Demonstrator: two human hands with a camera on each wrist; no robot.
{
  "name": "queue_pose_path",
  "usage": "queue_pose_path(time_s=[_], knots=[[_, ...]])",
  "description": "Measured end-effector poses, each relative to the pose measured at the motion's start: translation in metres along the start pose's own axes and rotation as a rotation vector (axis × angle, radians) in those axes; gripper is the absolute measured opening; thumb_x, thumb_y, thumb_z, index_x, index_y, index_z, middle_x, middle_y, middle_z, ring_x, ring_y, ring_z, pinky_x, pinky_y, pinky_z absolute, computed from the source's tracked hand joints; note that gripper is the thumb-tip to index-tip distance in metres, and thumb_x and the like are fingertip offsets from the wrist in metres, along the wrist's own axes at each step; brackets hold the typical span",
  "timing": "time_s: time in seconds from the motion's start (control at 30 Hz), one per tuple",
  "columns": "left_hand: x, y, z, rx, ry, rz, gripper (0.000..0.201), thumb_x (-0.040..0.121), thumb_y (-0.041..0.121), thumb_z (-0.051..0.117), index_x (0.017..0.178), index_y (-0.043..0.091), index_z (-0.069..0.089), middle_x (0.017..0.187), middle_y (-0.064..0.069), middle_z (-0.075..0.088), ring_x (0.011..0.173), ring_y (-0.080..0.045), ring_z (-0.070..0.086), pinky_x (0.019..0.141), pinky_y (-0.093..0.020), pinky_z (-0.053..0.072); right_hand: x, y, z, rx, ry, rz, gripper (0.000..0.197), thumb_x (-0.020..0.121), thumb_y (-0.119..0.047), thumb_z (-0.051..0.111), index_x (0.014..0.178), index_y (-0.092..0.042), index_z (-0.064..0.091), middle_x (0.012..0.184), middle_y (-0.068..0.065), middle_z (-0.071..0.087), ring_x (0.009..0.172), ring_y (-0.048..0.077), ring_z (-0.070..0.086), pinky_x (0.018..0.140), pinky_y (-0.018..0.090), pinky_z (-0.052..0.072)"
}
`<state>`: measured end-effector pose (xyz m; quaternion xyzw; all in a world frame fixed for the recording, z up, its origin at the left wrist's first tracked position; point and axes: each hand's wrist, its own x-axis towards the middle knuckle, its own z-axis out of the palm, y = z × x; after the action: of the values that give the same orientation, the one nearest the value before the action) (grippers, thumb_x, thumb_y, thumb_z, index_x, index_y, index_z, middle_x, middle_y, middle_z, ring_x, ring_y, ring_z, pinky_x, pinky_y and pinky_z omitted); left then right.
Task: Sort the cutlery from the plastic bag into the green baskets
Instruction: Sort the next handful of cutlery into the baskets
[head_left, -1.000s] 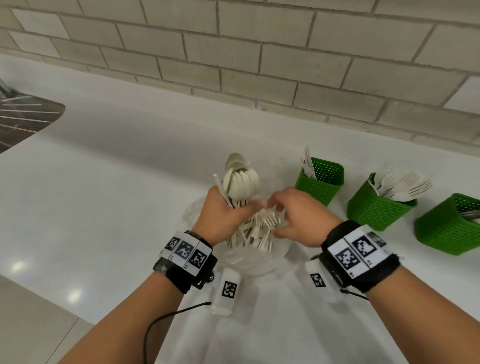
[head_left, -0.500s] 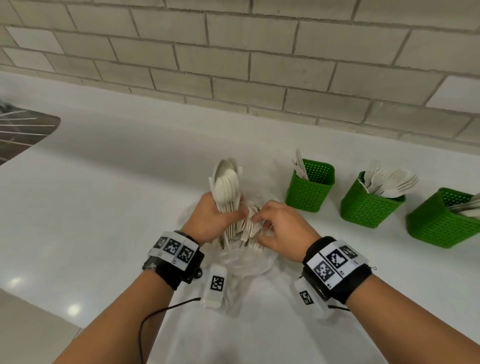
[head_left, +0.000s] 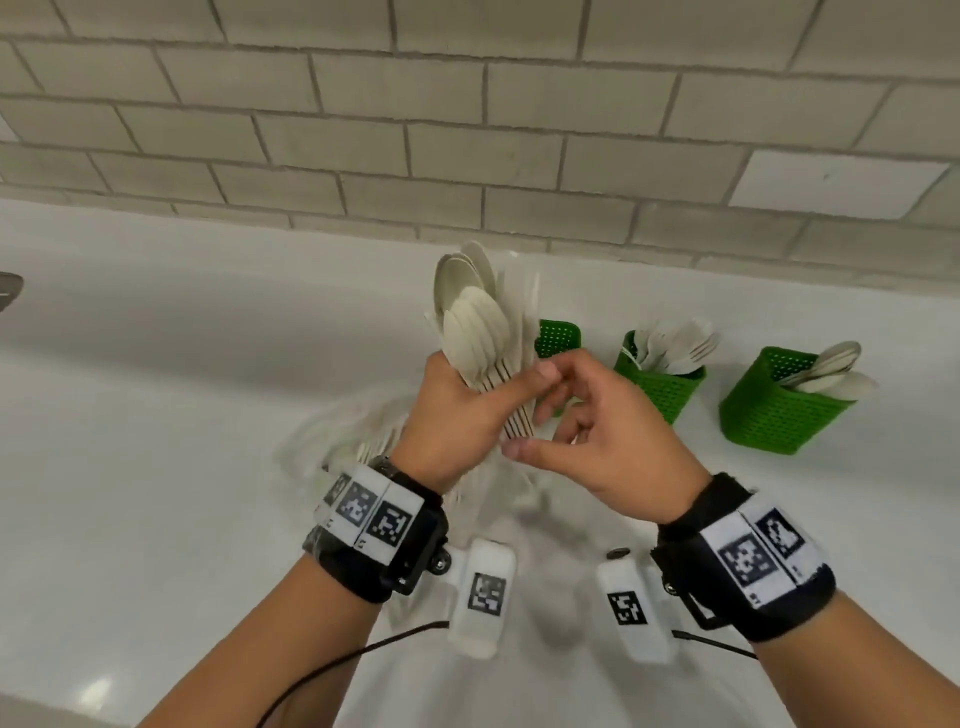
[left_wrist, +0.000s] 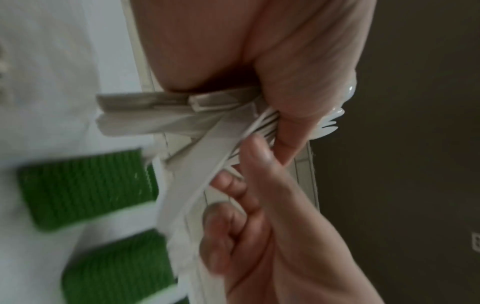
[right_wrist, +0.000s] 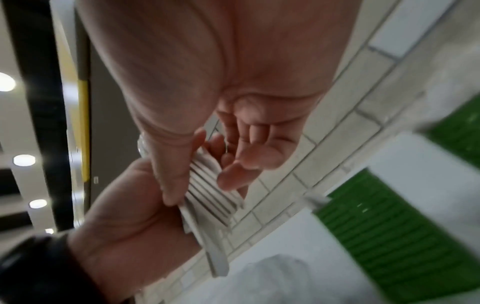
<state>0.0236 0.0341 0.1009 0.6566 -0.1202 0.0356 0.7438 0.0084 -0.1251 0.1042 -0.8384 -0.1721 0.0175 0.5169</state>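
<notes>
My left hand (head_left: 483, 400) grips a bundle of pale spoons and flat handles (head_left: 475, 332), bowls up, raised above the clear plastic bag (head_left: 332, 441). The bag lies blurred on the counter with fork tines showing inside. My right hand (head_left: 530, 410) reaches in from the right; its thumb and curled fingers close round the bundle's lower handle ends (right_wrist: 210, 193). Three green baskets stand to the right. The bundle partly hides the left basket (head_left: 558, 338), the middle basket (head_left: 660, 384) holds forks, and the right basket (head_left: 774, 410) holds spoons.
A white counter (head_left: 156, 415) runs along a grey tiled wall (head_left: 467, 130). A dark metal edge (head_left: 8, 291) shows at the far left. Cables trail from both wrist bands near the counter's front edge.
My left hand has lifted the bundle up out of the bag. My right hand has left the forks in the bag and come up to the bundle's handle ends.
</notes>
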Motion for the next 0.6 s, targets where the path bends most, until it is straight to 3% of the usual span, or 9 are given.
queue_pose_path(time_s=[0.07, 0.17, 0.27, 0.33, 0.43, 0.5, 0.6], knots=[[-0.006, -0.019, 0.032, 0.004, -0.044, -0.011, 0.01, 0.083, 0.002, 0.075, 0.091, 0.005, 0.071, 0.088, -0.013, 0.073, 0.088, -0.03, 0.071, 0.081, -0.043, 0.059, -0.014, 0.018, -0.014, -0.106, 0.066, -0.004, 0.052, 0.07, -0.035, 0.084, 0.11, -0.025, 0.054, 0.088, -0.008, 0.065, 0.059, 0.007, 0.06, 0.058, 0.027, 0.052], [-0.015, -0.056, 0.07, -0.008, -0.114, -0.111, 0.027, 0.077, -0.01, 0.075, 0.086, 0.015, 0.071, 0.084, -0.001, 0.074, 0.084, -0.017, 0.071, 0.076, -0.032, 0.058, -0.038, 0.06, -0.029, -0.214, 0.079, 0.095, 0.048, 0.071, -0.028, 0.081, 0.112, -0.02, 0.058, 0.09, -0.016, 0.067, 0.075, 0.0, 0.064, 0.068, 0.015, 0.049], [-0.027, -0.092, 0.094, 0.028, -0.225, -0.262, 0.042, 0.073, -0.015, 0.074, 0.084, 0.025, 0.073, 0.084, 0.005, 0.074, 0.083, -0.008, 0.069, 0.076, -0.025, 0.053, -0.061, 0.097, -0.032, -0.257, 0.002, 0.24, 0.052, 0.068, -0.036, 0.067, 0.117, -0.019, 0.06, 0.105, -0.006, 0.069, 0.095, 0.011, 0.064, 0.083, 0.027, 0.052], [-0.029, -0.106, 0.101, 0.073, -0.256, -0.307, 0.031, 0.076, -0.011, 0.075, 0.09, 0.017, 0.073, 0.088, 0.001, 0.075, 0.085, -0.008, 0.07, 0.077, -0.024, 0.053, -0.072, 0.111, -0.036, -0.229, -0.013, 0.268, 0.042, 0.074, -0.028, 0.065, 0.114, -0.018, 0.061, 0.102, -0.004, 0.069, 0.09, 0.011, 0.063, 0.08, 0.027, 0.051], [-0.023, -0.111, 0.106, 0.073, -0.264, -0.343, 0.012, 0.085, 0.002, 0.073, 0.096, 0.004, 0.072, 0.094, -0.013, 0.075, 0.09, -0.019, 0.071, 0.081, -0.032, 0.057, -0.081, 0.116, -0.049, -0.191, 0.005, 0.315, 0.028, 0.082, -0.024, 0.072, 0.106, -0.017, 0.059, 0.082, -0.006, 0.067, 0.069, 0.003, 0.06, 0.069, 0.022, 0.05], [-0.018, -0.108, 0.106, 0.045, -0.303, -0.359, 0.013, 0.088, 0.006, 0.07, 0.099, 0.001, 0.071, 0.097, -0.015, 0.074, 0.092, -0.023, 0.07, 0.085, -0.036, 0.056, -0.084, 0.115, -0.062, -0.065, -0.005, 0.334, 0.034, 0.08, -0.029, 0.078, 0.108, -0.023, 0.06, 0.077, -0.004, 0.064, 0.062, 0.001, 0.057, 0.065, 0.022, 0.049], [-0.016, -0.099, 0.109, -0.028, -0.331, -0.402, 0.016, 0.088, 0.005, 0.068, 0.104, 0.004, 0.07, 0.098, -0.014, 0.074, 0.092, -0.026, 0.07, 0.083, -0.038, 0.055, -0.081, 0.11, -0.08, 0.14, 0.139, 0.331, 0.037, 0.081, -0.031, 0.076, 0.114, -0.022, 0.063, 0.076, 0.004, 0.058, 0.057, 0.003, 0.054, 0.059, 0.017, 0.044]])
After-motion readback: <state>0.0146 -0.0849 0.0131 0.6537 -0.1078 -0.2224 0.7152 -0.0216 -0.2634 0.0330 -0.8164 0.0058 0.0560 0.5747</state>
